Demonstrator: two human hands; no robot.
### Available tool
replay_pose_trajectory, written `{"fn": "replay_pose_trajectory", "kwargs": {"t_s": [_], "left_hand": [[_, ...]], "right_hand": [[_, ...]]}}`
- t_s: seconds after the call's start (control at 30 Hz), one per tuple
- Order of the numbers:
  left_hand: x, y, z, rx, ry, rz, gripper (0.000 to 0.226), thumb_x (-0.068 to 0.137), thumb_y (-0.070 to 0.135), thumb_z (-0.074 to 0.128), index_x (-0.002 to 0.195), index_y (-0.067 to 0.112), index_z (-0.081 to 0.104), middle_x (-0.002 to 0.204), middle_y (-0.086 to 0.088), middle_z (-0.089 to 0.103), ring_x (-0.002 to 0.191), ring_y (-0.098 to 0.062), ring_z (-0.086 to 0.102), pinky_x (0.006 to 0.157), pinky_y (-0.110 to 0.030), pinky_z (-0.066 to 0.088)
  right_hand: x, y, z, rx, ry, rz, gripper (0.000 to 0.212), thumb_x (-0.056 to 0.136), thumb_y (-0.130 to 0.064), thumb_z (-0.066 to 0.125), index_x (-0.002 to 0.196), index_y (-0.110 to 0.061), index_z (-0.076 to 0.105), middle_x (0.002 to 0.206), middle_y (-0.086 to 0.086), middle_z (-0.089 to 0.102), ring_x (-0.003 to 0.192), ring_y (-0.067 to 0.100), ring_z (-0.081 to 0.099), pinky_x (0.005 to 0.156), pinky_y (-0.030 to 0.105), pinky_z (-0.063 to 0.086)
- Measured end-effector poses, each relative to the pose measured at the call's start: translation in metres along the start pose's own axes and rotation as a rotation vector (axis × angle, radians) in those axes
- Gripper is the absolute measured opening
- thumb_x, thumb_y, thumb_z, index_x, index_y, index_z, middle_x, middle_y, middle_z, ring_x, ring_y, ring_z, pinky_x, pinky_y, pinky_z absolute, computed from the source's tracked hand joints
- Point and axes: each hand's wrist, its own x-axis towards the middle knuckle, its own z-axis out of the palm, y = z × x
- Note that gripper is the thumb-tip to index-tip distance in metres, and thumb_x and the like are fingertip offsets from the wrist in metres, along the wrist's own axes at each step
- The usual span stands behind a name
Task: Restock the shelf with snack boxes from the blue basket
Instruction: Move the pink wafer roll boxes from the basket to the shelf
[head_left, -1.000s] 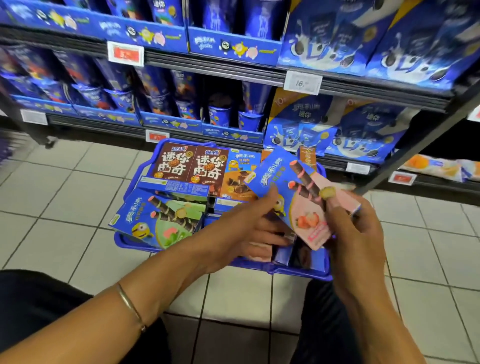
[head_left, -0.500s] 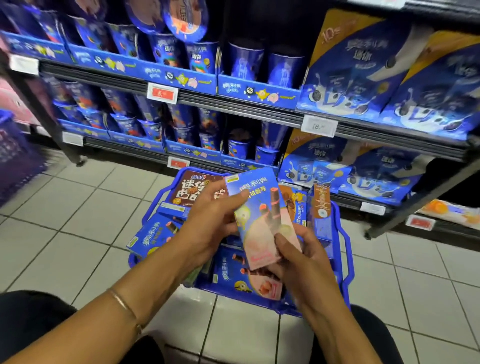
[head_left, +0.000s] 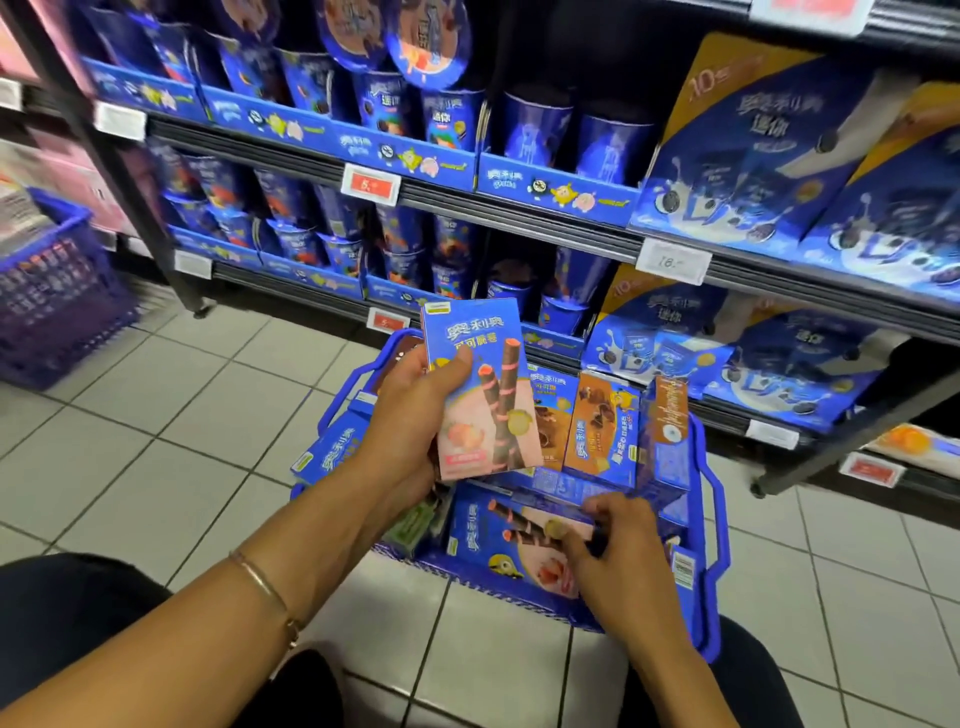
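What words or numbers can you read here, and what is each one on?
"奥利奥": wafer-roll box in the left hand.
"奥利奥 迷你": big blue bag, upper right.
"18.": white price tag, rest blurred.
"5.": red price tag, rest blurred.
Too blurred: the lying box that the right hand grips, other boxes in the blue basket.

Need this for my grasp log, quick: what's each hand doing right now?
Left hand: holds the pink wafer box upright.
Right hand: pinches the flat box lying in the blue basket.
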Motion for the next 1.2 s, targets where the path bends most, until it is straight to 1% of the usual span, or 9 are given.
{"fn": "replay_pose_trajectory", "kwargs": {"t_s": [0.1,0.37,0.53,0.7,0.77,0.87,1.0,1.1,1.2], "left_hand": [[0.0,-0.001,-0.001,0.023,0.036,0.013,0.022,0.104,0.021,0.064,0.124,0.014,0.068,0.117,-0.013,0.078,0.089,-0.029,0.078,0.074,-0.047,0.064],[-0.001,0.004,0.001,-0.002,0.071,-0.054,0.027,0.101,0.028,0.067,0.123,0.012,0.069,0.115,-0.015,0.078,0.103,-0.04,0.076,0.078,-0.052,0.063],[-0.003,0.007,0.007,-0.029,0.056,-0.103,0.037,0.1,0.039,0.068,0.126,0.012,0.071,0.118,-0.015,0.078,0.107,-0.041,0.075,0.09,-0.061,0.061],[0.0,0.01,0.009,-0.272,-0.026,-0.184,0.057,0.101,0.062,0.053,0.128,0.017,0.074,0.122,-0.008,0.077,0.111,-0.035,0.069,0.084,-0.051,0.061],[0.004,0.01,0.008,-0.309,-0.036,-0.172,0.061,0.101,0.067,0.047,0.126,0.019,0.076,0.123,-0.009,0.077,0.106,-0.031,0.072,0.078,-0.053,0.064],[0.006,0.007,0.008,-0.313,-0.068,-0.166,0.061,0.099,0.071,0.046,0.121,0.023,0.077,0.123,-0.008,0.077,0.082,-0.024,0.079,0.071,-0.039,0.062],[0.009,-0.001,0.008,-0.177,-0.05,-0.152,0.064,0.098,0.072,0.044,0.113,0.023,0.082,0.117,-0.008,0.079,0.085,-0.026,0.081,0.071,-0.041,0.064],[0.006,-0.007,0.012,-0.069,-0.055,-0.163,0.06,0.099,0.072,0.043,0.094,0.03,0.087,0.108,-0.007,0.081,0.089,-0.029,0.081,0.062,-0.041,0.064],[0.005,-0.011,0.015,-0.011,-0.056,-0.139,0.057,0.093,0.075,0.051,0.1,0.03,0.085,0.113,-0.009,0.08,0.099,-0.031,0.079,0.081,-0.05,0.064]], "right_hand": [[-0.008,0.001,0.007,-0.032,0.016,-0.042,0.038,0.088,-0.035,0.076,0.116,-0.024,0.053,0.121,-0.005,0.042,0.105,0.017,0.058,0.082,0.035,0.053],[-0.006,-0.004,0.006,0.051,-0.042,0.033,0.047,0.087,-0.022,0.078,0.126,-0.026,0.053,0.13,-0.001,0.043,0.117,0.019,0.056,0.089,0.029,0.053],[0.002,-0.012,-0.028,0.348,-0.213,0.104,0.027,0.085,-0.025,0.081,0.106,-0.033,0.064,0.098,-0.006,0.069,0.084,0.01,0.073,0.061,0.015,0.052],[0.012,-0.022,-0.062,0.888,-0.023,0.295,0.008,0.092,-0.01,0.067,0.1,-0.01,0.068,0.086,0.008,0.075,0.061,0.014,0.071,0.046,0.023,0.05],[0.015,-0.029,-0.07,1.047,0.042,0.321,0.006,0.096,-0.013,0.061,0.1,-0.011,0.065,0.088,0.009,0.073,0.062,0.015,0.067,0.053,0.029,0.049],[0.017,-0.04,-0.072,1.204,0.085,0.317,0.01,0.1,-0.02,0.058,0.095,-0.018,0.066,0.089,0.001,0.076,0.072,0.013,0.071,0.071,0.032,0.05],[0.016,-0.053,-0.067,1.335,0.073,0.279,0.018,0.103,-0.019,0.053,0.112,-0.013,0.066,0.108,0.005,0.077,0.098,0.02,0.075,0.082,0.038,0.054],[0.014,-0.064,-0.05,1.266,0.014,0.264,0.03,0.102,-0.018,0.054,0.126,-0.001,0.059,0.117,0.014,0.074,0.107,0.028,0.072,0.088,0.046,0.057],[0.011,-0.074,-0.027,1.019,0.003,0.246,0.023,0.097,-0.024,0.063,0.109,-0.005,0.063,0.105,0.011,0.076,0.098,0.031,0.074,0.089,0.053,0.059]]}}
